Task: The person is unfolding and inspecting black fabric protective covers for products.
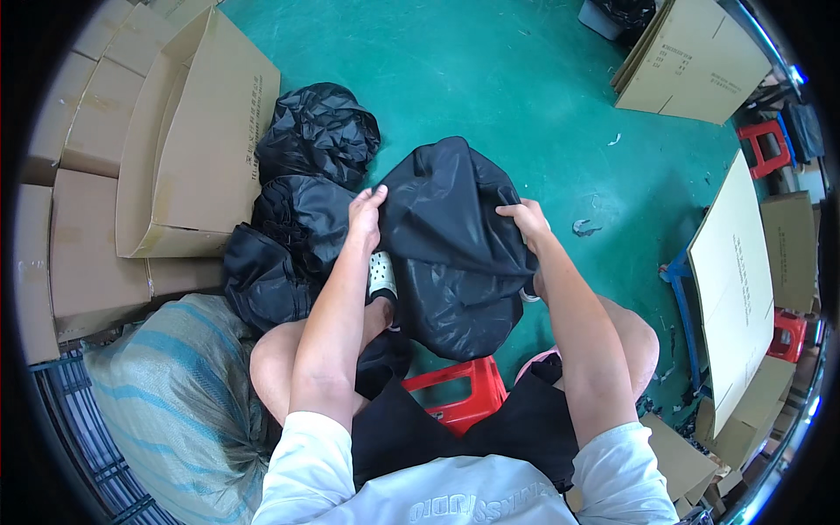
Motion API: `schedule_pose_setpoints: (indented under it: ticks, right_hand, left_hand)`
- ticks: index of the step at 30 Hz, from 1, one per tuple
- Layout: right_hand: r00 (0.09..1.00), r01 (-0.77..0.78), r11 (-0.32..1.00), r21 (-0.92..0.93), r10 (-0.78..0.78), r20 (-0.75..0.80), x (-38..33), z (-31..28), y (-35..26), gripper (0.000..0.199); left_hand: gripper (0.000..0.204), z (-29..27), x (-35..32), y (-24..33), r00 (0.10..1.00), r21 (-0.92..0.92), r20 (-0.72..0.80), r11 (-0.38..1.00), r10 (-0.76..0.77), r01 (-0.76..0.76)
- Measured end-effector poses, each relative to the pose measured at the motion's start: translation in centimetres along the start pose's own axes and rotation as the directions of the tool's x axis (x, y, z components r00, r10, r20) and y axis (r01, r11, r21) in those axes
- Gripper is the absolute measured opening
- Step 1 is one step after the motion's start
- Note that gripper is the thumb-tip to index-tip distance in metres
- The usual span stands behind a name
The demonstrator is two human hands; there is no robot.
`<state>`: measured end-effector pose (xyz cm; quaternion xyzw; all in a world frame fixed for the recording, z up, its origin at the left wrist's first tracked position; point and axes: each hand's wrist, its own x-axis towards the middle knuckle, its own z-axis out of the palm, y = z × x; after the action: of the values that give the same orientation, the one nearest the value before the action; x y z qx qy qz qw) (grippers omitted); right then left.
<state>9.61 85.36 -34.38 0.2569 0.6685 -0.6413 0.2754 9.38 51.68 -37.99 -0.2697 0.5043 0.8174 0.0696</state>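
Plainly apart, the left hand [366,219] pinches the creased black sheeting [451,236] near its ten o'clock edge and the right hand [528,222] near two, the piece lying between them before the knees. Even tension from both sides should flatten the folds best, keeping clear of black bundles [319,136] towards ten and the red stool [487,385] at six.

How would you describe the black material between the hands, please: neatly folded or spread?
Partly spread: the black material reaches from the left hand to the right hand, its surface loosely creased.
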Motion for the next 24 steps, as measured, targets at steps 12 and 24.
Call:
schedule_pose_setpoints:
  ticks: [12,24]
  right_hand:
    - [0.984,-0.167,0.985,-0.042,0.169,0.059,0.7,0.9,-2.7,0.06]
    - [0.988,-0.15,0.989,-0.001,0.15,-0.034,-4.5,-1.4,1.7,0.06]
  left_hand:
    - [0.042,-0.6,0.9,0.5,0.955,0.093,0.014,0.952,-0.295,0.292]
    - [0.055,1.6,-9.5,-4.9,0.957,0.26,-0.137,0.922,-0.257,0.286]
